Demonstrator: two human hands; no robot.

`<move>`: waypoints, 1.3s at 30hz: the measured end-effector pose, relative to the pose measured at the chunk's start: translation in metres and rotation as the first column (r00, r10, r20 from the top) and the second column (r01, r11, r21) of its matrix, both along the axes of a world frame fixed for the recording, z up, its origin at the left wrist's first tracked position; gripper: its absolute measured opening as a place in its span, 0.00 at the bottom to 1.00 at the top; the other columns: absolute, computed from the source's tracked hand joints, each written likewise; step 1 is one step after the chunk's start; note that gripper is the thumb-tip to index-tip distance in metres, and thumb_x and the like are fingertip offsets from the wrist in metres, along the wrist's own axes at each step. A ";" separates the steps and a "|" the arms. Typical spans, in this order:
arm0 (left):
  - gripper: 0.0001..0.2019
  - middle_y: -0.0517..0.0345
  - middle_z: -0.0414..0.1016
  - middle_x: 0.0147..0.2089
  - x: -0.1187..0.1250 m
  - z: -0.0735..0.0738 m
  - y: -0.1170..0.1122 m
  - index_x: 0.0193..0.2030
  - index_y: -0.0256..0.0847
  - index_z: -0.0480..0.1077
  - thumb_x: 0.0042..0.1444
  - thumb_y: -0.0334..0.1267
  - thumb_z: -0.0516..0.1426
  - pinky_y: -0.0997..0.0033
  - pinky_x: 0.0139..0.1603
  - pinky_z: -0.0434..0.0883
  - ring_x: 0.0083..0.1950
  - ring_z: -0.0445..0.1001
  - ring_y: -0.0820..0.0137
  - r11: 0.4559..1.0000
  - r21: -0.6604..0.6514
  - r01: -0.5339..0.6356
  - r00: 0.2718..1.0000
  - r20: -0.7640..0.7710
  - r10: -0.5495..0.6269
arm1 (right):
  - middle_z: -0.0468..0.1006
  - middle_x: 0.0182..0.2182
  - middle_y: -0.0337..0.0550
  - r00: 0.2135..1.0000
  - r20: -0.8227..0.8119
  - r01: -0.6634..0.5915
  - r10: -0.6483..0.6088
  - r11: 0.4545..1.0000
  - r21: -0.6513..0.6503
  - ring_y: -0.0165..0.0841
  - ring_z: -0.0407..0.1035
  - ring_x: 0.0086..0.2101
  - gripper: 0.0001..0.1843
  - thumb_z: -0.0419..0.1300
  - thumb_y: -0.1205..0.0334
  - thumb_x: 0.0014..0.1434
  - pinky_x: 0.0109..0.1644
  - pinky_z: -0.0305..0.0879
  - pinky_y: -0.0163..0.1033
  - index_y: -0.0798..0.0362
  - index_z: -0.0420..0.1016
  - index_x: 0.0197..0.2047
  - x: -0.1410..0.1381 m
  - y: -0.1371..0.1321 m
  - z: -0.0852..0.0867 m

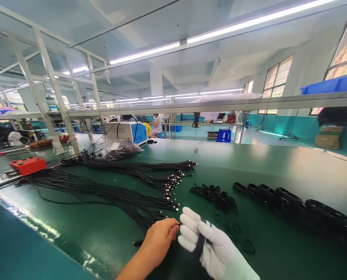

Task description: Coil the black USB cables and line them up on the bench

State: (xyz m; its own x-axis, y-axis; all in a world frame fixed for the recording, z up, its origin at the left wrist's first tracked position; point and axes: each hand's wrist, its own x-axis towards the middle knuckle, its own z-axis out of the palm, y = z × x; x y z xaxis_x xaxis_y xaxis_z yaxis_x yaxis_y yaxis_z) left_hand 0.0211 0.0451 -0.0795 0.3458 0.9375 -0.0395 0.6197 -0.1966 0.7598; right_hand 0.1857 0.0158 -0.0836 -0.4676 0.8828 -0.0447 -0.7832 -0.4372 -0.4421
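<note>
**Hands Meet at the Cable Bench**

The bare left hand (pixel 161 238) and white-gloved right hand (pixel 214 245) come together at the near side of a green bench (pixel 222 161), fingertips just beside one another. The left thumb and fingers are pinched around a dark tip (pixel 178 225), which is too small and blurred to identify with confidence. The right hand's fingers curl in toward its thumb, closed on a dark band (pixel 199 245) that crosses the palm.

Long black cables (pixel 103 190) lie on the bench ahead of the hands and to their left, most of their pale connectors (pixel 170 182) pointing right. Beyond the gloved hand sits a heap of small black loops (pixel 215 196); farther right, larger black coils (pixel 290 196) stand in a row.

The step in hand looks like close fingertip work on one small piece, shared between the two hands. The next move, by this reading, calls for a steady left pinch and a right grip that keeps the band in control, with the nearby cables left undisturbed.

Behind the cables are a plastic bag (pixel 121 149) and a blue-and-white machine (pixel 140 133); a red box (pixel 29 166) rests at left. A seated person (pixel 156 125) is visible in the background.
</note>
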 end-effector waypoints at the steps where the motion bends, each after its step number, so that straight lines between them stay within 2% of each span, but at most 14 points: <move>1: 0.13 0.58 0.73 0.30 0.002 -0.001 -0.005 0.29 0.40 0.70 0.59 0.34 0.47 0.71 0.36 0.61 0.36 0.71 0.66 0.998 0.028 -0.048 0.996 -0.071 0.050 | 0.78 0.44 0.46 0.997 0.033 0.064 -0.063 0.998 -0.030 0.34 0.72 0.40 0.25 0.72 0.62 0.44 0.51 0.62 0.44 0.54 0.74 0.47 0.004 0.003 0.001; 4: 0.14 0.55 0.77 0.37 0.014 0.000 -0.024 0.36 0.43 0.71 0.63 0.34 0.44 0.69 0.36 0.61 0.40 0.74 0.62 0.988 0.082 -0.129 0.935 -0.323 0.148 | 0.77 0.48 0.48 0.976 0.104 0.198 -0.190 0.978 -0.066 0.39 0.72 0.45 0.26 0.73 0.61 0.40 0.56 0.61 0.48 0.54 0.76 0.44 0.013 0.010 0.004; 7: 0.14 0.55 0.77 0.40 0.027 0.005 -0.045 0.40 0.45 0.71 0.64 0.34 0.45 0.69 0.35 0.63 0.41 0.76 0.61 0.989 0.138 -0.060 0.820 -0.558 0.127 | 0.79 0.46 0.50 0.956 0.177 0.250 -0.234 0.966 -0.072 0.42 0.72 0.47 0.27 0.74 0.59 0.38 0.57 0.61 0.49 0.55 0.77 0.43 0.014 0.012 0.004; 13: 0.10 0.55 0.77 0.33 0.030 0.011 -0.056 0.33 0.42 0.72 0.60 0.32 0.50 0.69 0.31 0.62 0.33 0.76 0.64 0.937 0.288 0.196 0.773 -0.634 0.033 | 0.79 0.44 0.48 0.942 0.268 0.215 -0.203 0.976 -0.018 0.40 0.73 0.43 0.26 0.73 0.59 0.41 0.55 0.62 0.49 0.54 0.75 0.45 0.008 0.007 0.000; 15: 0.07 0.55 0.76 0.31 0.023 0.017 -0.048 0.31 0.40 0.71 0.58 0.31 0.53 0.68 0.32 0.62 0.32 0.74 0.65 0.837 0.400 0.373 0.758 -0.651 -0.027 | 0.80 0.39 0.44 0.944 0.301 0.133 -0.136 0.991 0.032 0.34 0.73 0.38 0.20 0.71 0.62 0.45 0.52 0.63 0.44 0.53 0.76 0.43 0.004 0.004 -0.005; 19: 0.08 0.58 0.73 0.29 0.004 0.044 -0.024 0.30 0.40 0.68 0.57 0.40 0.59 0.66 0.36 0.60 0.32 0.69 0.66 0.507 0.562 0.653 0.709 -0.689 -0.149 | 0.75 0.25 0.42 0.950 0.301 -0.112 0.084 0.991 0.077 0.30 0.69 0.28 0.10 0.71 0.64 0.44 0.45 0.64 0.44 0.59 0.75 0.29 -0.006 -0.004 -0.014; 20: 0.11 0.59 0.72 0.28 0.000 0.050 -0.017 0.28 0.40 0.68 0.56 0.43 0.60 0.66 0.37 0.60 0.32 0.68 0.67 0.458 0.568 0.684 0.696 -0.696 -0.178 | 0.74 0.25 0.42 0.949 0.279 -0.172 0.144 0.982 0.081 0.30 0.69 0.27 0.11 0.71 0.63 0.45 0.44 0.63 0.45 0.60 0.75 0.28 -0.007 -0.005 -0.016; 22: 0.13 0.61 0.72 0.27 -0.005 0.057 -0.005 0.27 0.41 0.68 0.55 0.47 0.60 0.66 0.40 0.60 0.32 0.67 0.69 0.425 0.563 0.708 0.687 -0.688 -0.233 | 0.73 0.28 0.44 0.940 0.218 -0.289 0.263 0.952 0.099 0.31 0.68 0.28 0.13 0.70 0.61 0.45 0.43 0.62 0.46 0.60 0.74 0.32 -0.009 -0.008 -0.018; 25: 0.12 0.64 0.74 0.27 -0.006 0.051 0.006 0.30 0.42 0.71 0.51 0.48 0.63 0.69 0.44 0.60 0.32 0.67 0.71 0.477 0.543 0.692 0.714 -0.612 -0.340 | 0.69 0.28 0.40 0.908 0.133 -0.412 0.397 0.904 0.114 0.28 0.65 0.27 0.17 0.70 0.63 0.44 0.41 0.60 0.42 0.59 0.72 0.36 -0.009 -0.009 -0.018; 29: 0.07 0.61 0.76 0.35 -0.006 0.042 0.005 0.30 0.41 0.73 0.52 0.40 0.64 0.67 0.52 0.58 0.41 0.69 0.69 0.552 0.524 0.648 0.759 -0.501 -0.416 | 0.65 0.24 0.37 0.889 0.118 -0.453 0.443 0.887 0.085 0.26 0.61 0.24 0.14 0.67 0.66 0.45 0.36 0.57 0.38 0.60 0.70 0.34 -0.009 -0.010 -0.018; 31: 0.04 0.57 0.75 0.39 -0.006 0.047 0.003 0.29 0.41 0.74 0.55 0.35 0.61 0.63 0.52 0.57 0.45 0.67 0.65 0.636 0.467 0.614 0.787 -0.422 -0.450 | 0.62 0.22 0.36 0.879 0.116 -0.471 0.462 0.879 0.071 0.26 0.60 0.23 0.13 0.66 0.66 0.45 0.34 0.56 0.36 0.61 0.68 0.33 -0.009 -0.011 -0.018; 34: 0.05 0.60 0.73 0.33 -0.007 0.055 0.005 0.26 0.41 0.73 0.51 0.30 0.60 0.69 0.44 0.61 0.39 0.67 0.68 0.827 0.169 0.536 0.844 -0.115 -0.524 | 0.58 0.22 0.33 0.865 0.071 -0.500 0.496 0.864 0.058 0.24 0.58 0.22 0.15 0.67 0.66 0.43 0.33 0.56 0.35 0.60 0.66 0.31 -0.009 -0.013 -0.016; 36: 0.03 0.64 0.69 0.27 -0.007 0.051 0.009 0.25 0.40 0.73 0.47 0.30 0.61 0.74 0.34 0.62 0.30 0.66 0.73 0.870 -0.011 0.493 0.868 0.070 -0.492 | 0.55 0.21 0.30 0.850 0.022 -0.527 0.527 0.849 0.032 0.22 0.53 0.21 0.16 0.68 0.66 0.42 0.33 0.57 0.34 0.57 0.63 0.29 -0.008 -0.014 -0.015; 39: 0.03 0.66 0.67 0.22 -0.005 0.034 0.011 0.27 0.38 0.71 0.46 0.35 0.60 0.78 0.23 0.59 0.23 0.63 0.76 0.903 -0.116 0.414 0.899 0.211 -0.385 | 0.54 0.21 0.28 0.834 -0.033 -0.551 0.550 0.835 -0.007 0.20 0.50 0.21 0.20 0.70 0.68 0.40 0.32 0.56 0.31 0.55 0.60 0.27 -0.007 -0.014 -0.013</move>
State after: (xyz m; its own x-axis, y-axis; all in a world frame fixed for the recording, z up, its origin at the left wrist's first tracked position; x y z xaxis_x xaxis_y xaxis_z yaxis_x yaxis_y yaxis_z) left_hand 0.0160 0.0557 -0.0458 0.7045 0.7058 -0.0745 0.3647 -0.2699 0.8911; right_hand 0.1790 0.0018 -0.0968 -0.8775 0.4783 -0.0356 -0.4231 -0.8068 -0.4124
